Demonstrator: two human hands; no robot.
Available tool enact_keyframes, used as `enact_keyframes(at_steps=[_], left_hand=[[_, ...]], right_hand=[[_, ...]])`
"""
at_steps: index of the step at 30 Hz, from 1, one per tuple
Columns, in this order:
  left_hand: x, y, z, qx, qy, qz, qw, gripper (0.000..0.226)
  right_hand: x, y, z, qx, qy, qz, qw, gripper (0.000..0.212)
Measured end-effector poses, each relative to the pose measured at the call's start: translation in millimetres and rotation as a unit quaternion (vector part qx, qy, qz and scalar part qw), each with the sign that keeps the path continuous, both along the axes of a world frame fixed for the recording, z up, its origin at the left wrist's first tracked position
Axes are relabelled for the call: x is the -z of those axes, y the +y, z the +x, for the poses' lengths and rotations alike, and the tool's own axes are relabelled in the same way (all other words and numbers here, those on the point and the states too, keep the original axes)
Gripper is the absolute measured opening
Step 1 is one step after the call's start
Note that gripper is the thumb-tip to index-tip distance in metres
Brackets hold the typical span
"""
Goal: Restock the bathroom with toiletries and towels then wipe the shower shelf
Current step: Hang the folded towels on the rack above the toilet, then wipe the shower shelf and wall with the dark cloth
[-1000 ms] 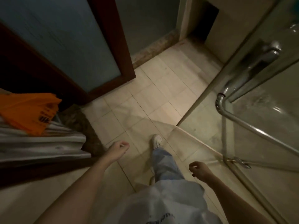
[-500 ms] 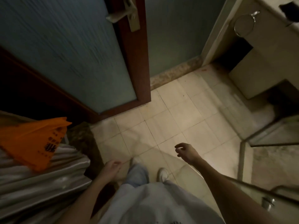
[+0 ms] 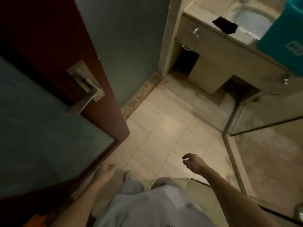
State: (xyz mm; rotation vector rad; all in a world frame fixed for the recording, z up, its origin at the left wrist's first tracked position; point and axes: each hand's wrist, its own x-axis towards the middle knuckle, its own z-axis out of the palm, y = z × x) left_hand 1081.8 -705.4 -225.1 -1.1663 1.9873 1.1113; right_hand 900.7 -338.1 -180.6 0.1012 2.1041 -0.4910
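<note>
Beside the door [image 3: 54, 46], the left hand [image 3: 105, 172] and right hand [image 3: 192, 163] hang loosely curled and empty; restocking and wiping seemingly lie ahead, no towels visible.

Dim, warm yellowish light; the beige tiled floor [image 3: 165, 133] is the brightest patch, while the dark red wooden door with frosted glass [image 3: 49, 43] and the lower left corner sit in deep shadow. Whole frame soft with motion blur; wide-angle lens bends straight edges near the borders.
</note>
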Motion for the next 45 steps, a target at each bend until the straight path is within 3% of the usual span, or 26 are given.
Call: enact_keyframes(at_steps=[6,11,17,24,29,35,42,45], left_hand=[[-46,-1,-161,0.136,0.072,0.043,0.987,0.011],[-56,6,-264,0.199,0.058,0.076,0.975,0.012],[-44,-3,-353,0.131,0.049,0.01,0.99,0.012],[-29,18,-419,0.105,-0.077,0.024,0.991,0.015],[-46,45,-506,0.076,-0.044,0.031,0.996,0.01],[-26,83,-628,0.112,-0.013,0.054,0.992,0.016],[-19,136,-804,0.223,0.004,0.079,0.971,0.016],[-28,147,-879,0.262,0.023,0.091,0.96,0.014]], right_hand=[[-9,10,-18,0.099,0.011,0.015,0.995,0.035],[4,44,-58,0.086,-0.034,0.052,0.994,0.038],[11,105,-184,0.128,-0.017,0.068,0.989,0.037],[-7,132,-349,0.18,0.032,-0.004,0.983,0.034],[-21,135,-436,0.223,0.057,-0.056,0.972,0.034],[-5,144,-502,0.247,0.045,-0.054,0.966,0.033],[12,158,-581,0.294,0.007,-0.004,0.956,0.029],[1,155,-620,0.265,0.023,0.017,0.964,0.029]])
